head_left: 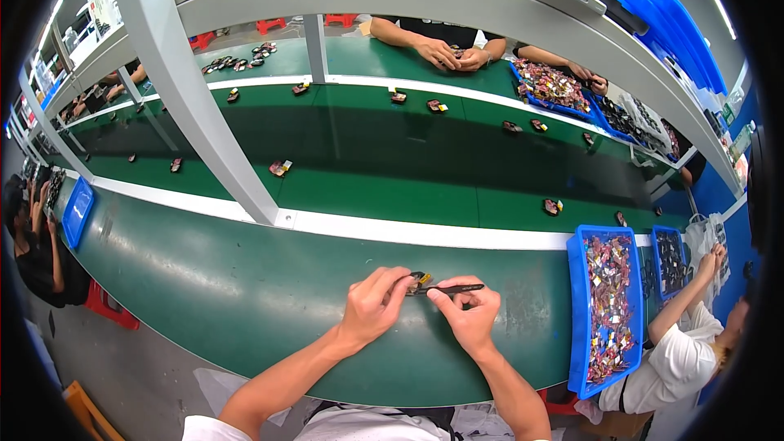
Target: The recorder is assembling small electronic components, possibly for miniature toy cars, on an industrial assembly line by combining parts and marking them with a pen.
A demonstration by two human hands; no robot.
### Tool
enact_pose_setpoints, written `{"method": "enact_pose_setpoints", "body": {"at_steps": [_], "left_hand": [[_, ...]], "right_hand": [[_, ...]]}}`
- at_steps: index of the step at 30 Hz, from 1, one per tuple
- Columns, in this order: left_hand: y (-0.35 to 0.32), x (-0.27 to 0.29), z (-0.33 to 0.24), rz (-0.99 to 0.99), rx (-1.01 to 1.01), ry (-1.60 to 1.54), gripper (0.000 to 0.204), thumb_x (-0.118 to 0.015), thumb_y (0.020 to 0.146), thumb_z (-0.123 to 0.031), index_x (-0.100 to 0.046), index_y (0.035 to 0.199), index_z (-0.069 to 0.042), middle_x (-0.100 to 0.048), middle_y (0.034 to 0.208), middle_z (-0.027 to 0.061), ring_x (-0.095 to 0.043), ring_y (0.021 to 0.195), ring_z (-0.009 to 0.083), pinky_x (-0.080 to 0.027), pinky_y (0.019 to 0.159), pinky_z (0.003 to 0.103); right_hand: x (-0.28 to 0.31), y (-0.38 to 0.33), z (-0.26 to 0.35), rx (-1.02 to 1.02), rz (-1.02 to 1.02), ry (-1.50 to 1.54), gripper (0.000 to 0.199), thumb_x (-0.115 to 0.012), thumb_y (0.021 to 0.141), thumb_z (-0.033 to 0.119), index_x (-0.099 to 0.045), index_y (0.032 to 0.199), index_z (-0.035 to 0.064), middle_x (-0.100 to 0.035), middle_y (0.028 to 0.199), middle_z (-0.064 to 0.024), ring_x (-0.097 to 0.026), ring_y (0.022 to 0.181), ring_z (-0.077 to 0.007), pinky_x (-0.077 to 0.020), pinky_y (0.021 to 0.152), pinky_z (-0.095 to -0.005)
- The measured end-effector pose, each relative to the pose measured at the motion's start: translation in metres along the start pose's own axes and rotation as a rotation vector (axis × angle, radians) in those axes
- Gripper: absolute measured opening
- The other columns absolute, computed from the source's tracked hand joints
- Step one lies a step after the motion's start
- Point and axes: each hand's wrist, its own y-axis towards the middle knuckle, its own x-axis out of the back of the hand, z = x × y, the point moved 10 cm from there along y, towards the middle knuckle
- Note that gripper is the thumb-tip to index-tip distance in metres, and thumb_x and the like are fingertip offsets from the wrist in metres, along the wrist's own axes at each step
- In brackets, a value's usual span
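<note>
Above the green worktable [286, 278], my left hand [377, 302] pinches a small dark electronic part [418, 281] with a yellow patch on it. My right hand [469, 310] grips a slim black tool [457, 287], which looks like tweezers. The tool's left end touches or lies just in front of the part. Both hands are close together, with the fingers closed. My fingers hide much of the part, and its finer details are too small to make out.
On my right a blue tray [578, 310] holds many small pink and white pieces; another blue tray [670, 261] holds dark parts. Small assemblies [281, 168] lie scattered on the green conveyor belt [367, 180]. A grey post [188, 90] rises ahead. Co-workers sit opposite and on both sides.
</note>
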Motion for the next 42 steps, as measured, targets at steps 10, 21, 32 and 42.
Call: {"method": "enact_pose_setpoints", "body": {"at_steps": [10,21,32,42], "left_hand": [[-0.001,-0.010,0.007,0.092,0.071,-0.146,0.009,-0.067,0.092,0.004,-0.068,0.101,0.006,-0.070,0.086,0.0110,-0.072,0.065,0.0159,-0.057,0.053,0.025],[-0.002,-0.012,0.010,0.101,0.098,-0.181,0.009,-0.068,0.092,0.004,-0.069,0.101,0.005,-0.070,0.086,0.0102,-0.072,0.065,0.0151,-0.055,0.049,0.024],[-0.021,-0.044,0.057,0.304,0.650,-0.832,0.024,-0.061,0.101,-0.009,-0.061,0.119,0.007,-0.070,0.095,0.0144,-0.071,0.068,0.0192,-0.052,0.047,0.025],[-0.020,-0.047,0.057,0.335,0.658,-0.891,0.024,-0.061,0.102,-0.008,-0.060,0.121,0.007,-0.068,0.096,0.0144,-0.072,0.069,0.0204,-0.055,0.048,0.026]], "right_hand": [[-0.009,0.000,-0.024,-0.327,0.074,0.404,0.013,-0.074,0.086,-0.009,-0.067,0.097,-0.0091,-0.072,0.090,-0.0154,-0.073,0.084,-0.0179,-0.0601,0.076,-0.0257],[-0.009,0.000,-0.026,-0.292,0.074,0.408,0.016,-0.075,0.085,-0.009,-0.066,0.097,-0.0050,-0.073,0.087,-0.0125,-0.071,0.076,-0.0130,-0.0560,0.067,-0.0208],[-0.001,0.002,-0.011,-0.155,0.036,0.298,0.013,-0.079,0.083,-0.006,-0.071,0.092,-0.0027,-0.062,0.072,0.0027,-0.043,0.055,0.0029,-0.0303,0.048,-0.0168],[0.005,-0.002,0.017,0.090,-0.041,0.020,0.012,-0.084,0.078,0.000,-0.074,0.084,0.0013,-0.075,0.077,-0.0048,-0.042,0.044,0.0003,-0.0285,0.043,-0.0200]]}}
